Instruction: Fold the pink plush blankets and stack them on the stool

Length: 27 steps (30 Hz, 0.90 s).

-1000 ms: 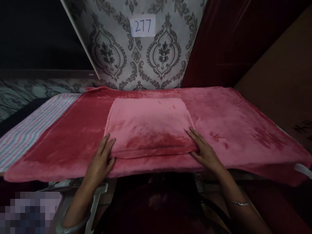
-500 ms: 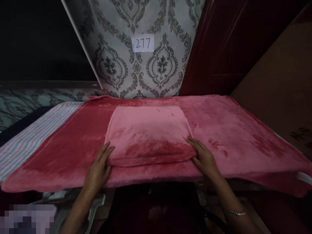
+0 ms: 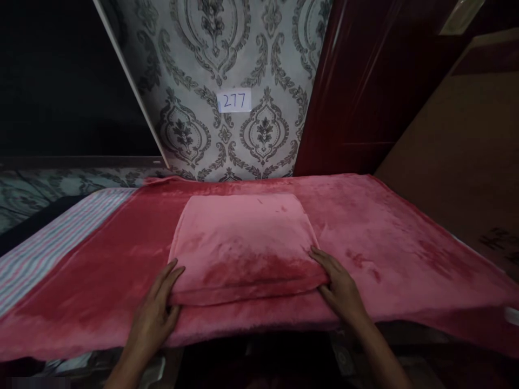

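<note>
A folded pink plush cloth (image 3: pixel 243 232) lies flat on a larger pink-red plush blanket (image 3: pixel 373 232), its layered front fold facing me. My left hand (image 3: pixel 156 302) grips the cloth's near left corner, fingers along the side edge and thumb by the front fold. At the near right corner, my right hand (image 3: pixel 338 283) holds the cloth the same way, with its fingertips over the side edge. What lies under the fingers is hidden.
Beyond the blanket stands a patterned wall with a paper (image 3: pixel 234 100) marked 277. A dark screen (image 3: pixel 73 81) is at the left, above a striped cloth (image 3: pixel 60 237). A dark red glossy panel (image 3: pixel 352 92) and a brown cardboard box (image 3: pixel 458 151) stand at the right.
The view has tilted upward, so the cloth, blanket and wall paper appear lower. Both hands stay at the same corners of the folded cloth, which keeps its shape.
</note>
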Each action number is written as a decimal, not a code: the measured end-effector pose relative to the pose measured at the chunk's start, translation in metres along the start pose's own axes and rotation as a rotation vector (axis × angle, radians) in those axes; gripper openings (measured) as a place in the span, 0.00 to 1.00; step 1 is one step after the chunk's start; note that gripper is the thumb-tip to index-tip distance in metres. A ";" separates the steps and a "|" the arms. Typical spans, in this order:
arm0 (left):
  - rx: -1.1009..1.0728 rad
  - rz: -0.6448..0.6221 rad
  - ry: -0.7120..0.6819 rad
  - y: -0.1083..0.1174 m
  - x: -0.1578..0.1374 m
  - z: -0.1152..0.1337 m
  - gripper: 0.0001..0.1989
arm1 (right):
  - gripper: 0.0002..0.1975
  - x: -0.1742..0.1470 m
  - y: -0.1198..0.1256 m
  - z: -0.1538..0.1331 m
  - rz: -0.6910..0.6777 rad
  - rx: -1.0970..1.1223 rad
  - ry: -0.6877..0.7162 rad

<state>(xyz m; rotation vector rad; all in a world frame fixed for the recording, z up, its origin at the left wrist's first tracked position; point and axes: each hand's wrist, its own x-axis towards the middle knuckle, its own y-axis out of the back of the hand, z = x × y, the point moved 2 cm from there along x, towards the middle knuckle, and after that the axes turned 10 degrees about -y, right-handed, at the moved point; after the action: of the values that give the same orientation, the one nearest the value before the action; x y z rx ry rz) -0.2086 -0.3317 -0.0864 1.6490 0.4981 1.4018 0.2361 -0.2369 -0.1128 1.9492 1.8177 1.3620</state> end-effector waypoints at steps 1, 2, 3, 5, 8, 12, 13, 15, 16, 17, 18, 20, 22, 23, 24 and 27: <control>0.001 -0.001 -0.005 0.000 0.000 0.000 0.34 | 0.40 0.000 0.000 0.000 0.000 -0.001 0.004; -0.003 -0.003 -0.009 0.000 0.000 0.000 0.34 | 0.41 0.000 0.000 0.000 -0.001 -0.003 0.007; -0.009 -0.008 -0.009 0.000 0.000 0.000 0.35 | 0.41 0.000 0.000 0.000 -0.006 -0.004 0.008; -0.018 -0.018 -0.002 0.000 -0.001 0.000 0.35 | 0.42 0.000 0.000 -0.001 -0.017 -0.005 0.002; -0.010 -0.011 0.010 -0.002 -0.001 0.001 0.34 | 0.44 -0.001 0.000 0.000 0.019 -0.023 -0.075; 0.015 0.011 -0.007 -0.003 -0.001 0.002 0.32 | 0.41 0.001 0.001 0.000 0.042 0.039 -0.163; 0.015 0.015 -0.012 -0.003 -0.001 0.003 0.32 | 0.39 0.002 0.002 0.000 0.023 0.081 -0.186; 0.006 0.025 -0.019 -0.002 0.000 0.003 0.31 | 0.36 0.007 0.006 -0.002 -0.030 0.200 -0.270; -0.001 0.030 -0.020 -0.002 0.000 0.003 0.31 | 0.35 0.009 0.008 -0.005 -0.059 0.262 -0.314; -0.009 0.035 -0.021 -0.003 0.000 0.003 0.31 | 0.34 0.011 0.010 -0.008 -0.081 0.310 -0.343; -0.016 0.041 -0.021 -0.003 -0.001 0.002 0.31 | 0.34 0.012 0.013 -0.012 -0.094 0.356 -0.361; -0.032 0.047 -0.023 -0.003 -0.002 0.000 0.31 | 0.35 0.012 0.016 -0.018 -0.118 0.483 -0.407; -0.052 0.031 -0.030 -0.001 -0.003 -0.005 0.32 | 0.37 0.009 0.015 -0.021 -0.165 0.711 -0.507; -0.060 0.012 -0.038 0.002 -0.004 -0.007 0.33 | 0.37 0.008 0.012 -0.021 -0.185 0.854 -0.569; -0.066 -0.015 -0.054 0.005 -0.003 -0.010 0.33 | 0.36 0.006 0.009 -0.020 -0.187 0.987 -0.628; -0.052 -0.055 -0.122 0.026 0.006 -0.011 0.32 | 0.27 0.008 0.000 -0.013 -0.059 1.197 -0.741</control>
<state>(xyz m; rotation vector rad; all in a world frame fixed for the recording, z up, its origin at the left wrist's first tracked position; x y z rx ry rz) -0.2229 -0.3368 -0.0619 1.6552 0.4293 1.2557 0.2260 -0.2361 -0.1007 2.2356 2.3333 -0.6999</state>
